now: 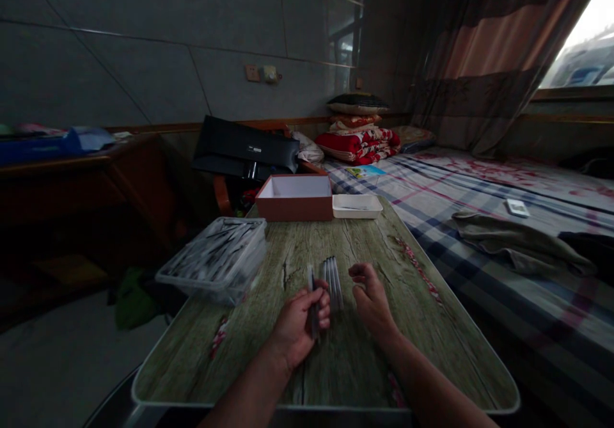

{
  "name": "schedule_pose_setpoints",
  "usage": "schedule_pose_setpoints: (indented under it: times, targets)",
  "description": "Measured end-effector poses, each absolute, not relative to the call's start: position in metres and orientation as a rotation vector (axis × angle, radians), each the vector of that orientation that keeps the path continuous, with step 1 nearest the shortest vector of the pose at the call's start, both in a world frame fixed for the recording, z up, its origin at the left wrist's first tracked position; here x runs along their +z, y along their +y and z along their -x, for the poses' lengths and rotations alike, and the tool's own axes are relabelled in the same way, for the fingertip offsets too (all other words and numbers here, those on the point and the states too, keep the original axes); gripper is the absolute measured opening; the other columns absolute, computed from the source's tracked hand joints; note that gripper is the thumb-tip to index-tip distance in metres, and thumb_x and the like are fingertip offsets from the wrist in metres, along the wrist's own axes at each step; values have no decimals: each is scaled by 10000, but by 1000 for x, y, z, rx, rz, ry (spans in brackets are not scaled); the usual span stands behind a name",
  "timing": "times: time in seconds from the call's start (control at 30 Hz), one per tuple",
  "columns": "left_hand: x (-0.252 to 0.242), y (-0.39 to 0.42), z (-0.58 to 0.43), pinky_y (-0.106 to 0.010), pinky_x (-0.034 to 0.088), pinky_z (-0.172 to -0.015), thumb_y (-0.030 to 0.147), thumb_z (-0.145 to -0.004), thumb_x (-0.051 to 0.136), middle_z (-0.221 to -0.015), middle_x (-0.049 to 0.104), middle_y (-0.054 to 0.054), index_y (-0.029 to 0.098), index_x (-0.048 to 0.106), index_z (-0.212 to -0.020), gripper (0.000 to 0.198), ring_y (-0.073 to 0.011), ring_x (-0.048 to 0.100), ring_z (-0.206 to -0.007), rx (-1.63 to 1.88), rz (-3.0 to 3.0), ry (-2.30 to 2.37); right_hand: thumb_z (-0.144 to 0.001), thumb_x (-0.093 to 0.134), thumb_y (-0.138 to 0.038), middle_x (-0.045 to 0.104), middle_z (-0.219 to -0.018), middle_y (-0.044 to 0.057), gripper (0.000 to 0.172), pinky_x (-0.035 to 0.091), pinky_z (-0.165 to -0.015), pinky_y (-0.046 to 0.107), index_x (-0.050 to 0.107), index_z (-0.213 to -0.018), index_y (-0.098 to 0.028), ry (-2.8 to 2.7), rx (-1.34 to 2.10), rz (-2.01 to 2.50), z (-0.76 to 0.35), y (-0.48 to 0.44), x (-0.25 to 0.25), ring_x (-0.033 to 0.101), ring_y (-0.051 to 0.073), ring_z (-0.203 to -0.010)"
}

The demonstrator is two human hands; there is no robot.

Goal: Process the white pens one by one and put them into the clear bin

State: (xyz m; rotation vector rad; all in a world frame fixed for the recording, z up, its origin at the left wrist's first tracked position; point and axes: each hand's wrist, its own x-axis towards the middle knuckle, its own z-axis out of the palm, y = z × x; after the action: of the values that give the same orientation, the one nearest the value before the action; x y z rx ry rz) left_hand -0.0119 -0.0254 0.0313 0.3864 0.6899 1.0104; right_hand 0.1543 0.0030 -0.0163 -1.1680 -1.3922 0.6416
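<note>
My left hand (307,316) is closed around a slim, clear-and-dark pen (311,281), which stands nearly upright in the fist; whether there is more than one is hard to tell. Just right of it, several similar pens (332,277) lie side by side on the table, their dark ends pointing away from me. On the other side of this row, my right hand (371,297) hovers with loosely bent fingers and nothing visible in them. A clear plastic tub (240,281) heaped with more pens stands at the table's left edge.
On the wood-patterned table (297,236), a brown box (295,209) with a white inside and a white tray (357,212) stand at the far end. A bed (412,185) adjoins on the right. Behind the box leans a black monitor (244,146); a wooden desk (115,159) is left.
</note>
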Motion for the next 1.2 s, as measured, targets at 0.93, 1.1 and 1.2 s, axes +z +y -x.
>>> schedule_pose_setpoints:
  times: [0.93, 1.1, 1.2]
  targets:
    - [104, 45, 166, -367, 448, -774, 251, -884, 379, -1039, 629, -180, 116, 499, -1123, 299, -298, 620, -939, 588, -2113, 2689, -607, 416, -51, 526, -917, 48, 310, 447, -772, 344, 535, -847, -208, -1567, 614, 1227, -153, 3, -13, 523, 202, -882]
    - [101, 44, 161, -377, 435, -773, 303, -888, 391, -1029, 601, -171, 118, 519, -1115, 320, -307, 595, -928, 555, -2209, 2744, -600, 415, -46, 520, -917, 47, 312, 446, -771, 344, 536, -836, -211, -1567, 610, 1218, -153, 2, -14, 517, 203, -880]
    - [99, 42, 159, -385, 427, -784, 331, -879, 411, -1020, 595, -163, 126, 532, -1113, 334, -311, 580, -918, 598, -2217, 2755, -597, 422, -37, 517, -914, 48, 319, 444, -777, 349, 539, -838, -209, -1578, 609, 1225, -153, 3, -15, 514, 207, -881]
